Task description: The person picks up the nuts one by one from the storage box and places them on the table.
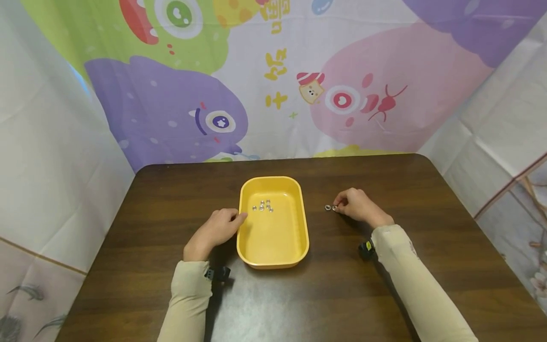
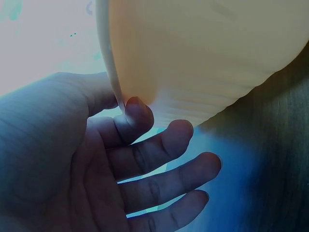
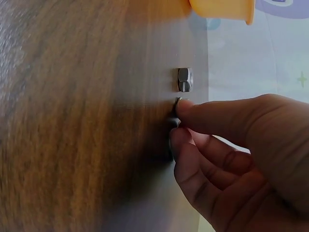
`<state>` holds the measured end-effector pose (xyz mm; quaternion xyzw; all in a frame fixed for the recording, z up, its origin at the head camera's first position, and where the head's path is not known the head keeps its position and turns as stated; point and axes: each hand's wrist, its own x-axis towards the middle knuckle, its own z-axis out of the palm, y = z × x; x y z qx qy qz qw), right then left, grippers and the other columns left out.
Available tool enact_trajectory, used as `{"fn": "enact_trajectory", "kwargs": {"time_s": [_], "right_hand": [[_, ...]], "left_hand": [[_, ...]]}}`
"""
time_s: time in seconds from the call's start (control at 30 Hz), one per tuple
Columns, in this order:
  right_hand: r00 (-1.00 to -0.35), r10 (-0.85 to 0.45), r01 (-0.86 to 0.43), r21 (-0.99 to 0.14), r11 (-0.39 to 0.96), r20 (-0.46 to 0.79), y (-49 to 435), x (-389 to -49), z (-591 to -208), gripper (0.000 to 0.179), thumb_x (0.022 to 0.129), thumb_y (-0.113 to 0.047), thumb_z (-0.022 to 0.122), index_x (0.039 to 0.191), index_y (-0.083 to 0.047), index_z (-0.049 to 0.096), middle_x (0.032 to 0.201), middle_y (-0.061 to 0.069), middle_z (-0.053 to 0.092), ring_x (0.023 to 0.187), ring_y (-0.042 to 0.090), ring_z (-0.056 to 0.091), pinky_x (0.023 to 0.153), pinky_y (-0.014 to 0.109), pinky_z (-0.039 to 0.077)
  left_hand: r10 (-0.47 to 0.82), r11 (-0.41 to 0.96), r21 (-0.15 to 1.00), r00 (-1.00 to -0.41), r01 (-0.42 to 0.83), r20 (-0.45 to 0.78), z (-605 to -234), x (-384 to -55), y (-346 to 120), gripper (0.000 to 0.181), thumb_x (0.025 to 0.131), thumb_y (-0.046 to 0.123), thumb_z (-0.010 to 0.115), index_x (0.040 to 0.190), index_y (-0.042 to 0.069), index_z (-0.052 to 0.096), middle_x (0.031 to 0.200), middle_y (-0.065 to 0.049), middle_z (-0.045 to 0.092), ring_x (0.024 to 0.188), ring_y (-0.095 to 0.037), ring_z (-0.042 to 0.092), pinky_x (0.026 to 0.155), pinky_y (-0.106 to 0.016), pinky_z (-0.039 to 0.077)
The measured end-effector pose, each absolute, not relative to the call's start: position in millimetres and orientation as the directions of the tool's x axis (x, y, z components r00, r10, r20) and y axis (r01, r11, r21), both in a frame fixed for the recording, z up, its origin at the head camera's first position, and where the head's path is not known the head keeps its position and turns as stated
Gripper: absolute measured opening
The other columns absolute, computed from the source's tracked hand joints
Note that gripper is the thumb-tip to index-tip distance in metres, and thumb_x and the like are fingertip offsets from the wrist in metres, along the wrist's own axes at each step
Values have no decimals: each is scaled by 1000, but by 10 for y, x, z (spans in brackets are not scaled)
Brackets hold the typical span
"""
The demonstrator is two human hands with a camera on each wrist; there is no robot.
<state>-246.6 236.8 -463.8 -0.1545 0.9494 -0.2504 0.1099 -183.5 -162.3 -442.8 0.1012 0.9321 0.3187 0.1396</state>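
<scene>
A yellow plastic tray [image 1: 304, 232] stands on the table with several small metal nuts [image 1: 261, 207] on its floor, toward the far left. My left hand [image 1: 215, 229] holds the tray's left wall, thumb over the rim and index finger against the outside, the other fingers loosely spread below in the left wrist view. To the right of the tray, my right hand [image 1: 359, 206] pinches a small nut [image 1: 334, 208] at the tabletop between thumb and index finger. The fingertips largely cover it. Another hex nut [image 3: 185, 79] stands right beside it, on the tray side.
The dark wooden table [image 1: 342, 294] ends at a cartoon-printed curtain [image 1: 273, 128] behind, with pale hangings on both sides. A small dark camera is strapped to each wrist, over beige sleeves [image 1: 410, 266].
</scene>
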Motion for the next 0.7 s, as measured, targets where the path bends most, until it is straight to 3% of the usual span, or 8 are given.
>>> {"fn": "enact_trajectory", "kwargs": {"time_s": [0.23,0.7], "right_hand": [[-930,-350,-247,-521,817,-108,2357,-2472,-4665,6,90,-2,70,91,-5,74,81,4,70,71,16,53,69,32,42],[-924,-353,-230,-525,820,-145,2345,-2460,-4659,8,92,-2,68,100,-3,72,87,7,71,75,17,55,70,32,44]], "left_hand": [[275,775,625,-941,95,-199,-4426,-1829,-1619,36,108,37,49,89,8,61,69,-4,46,62,-18,46,62,-31,38],[279,780,619,-937,92,-212,-4446,-1842,-1622,38,108,38,47,97,6,64,72,-4,47,66,-19,48,64,-31,39]]}}
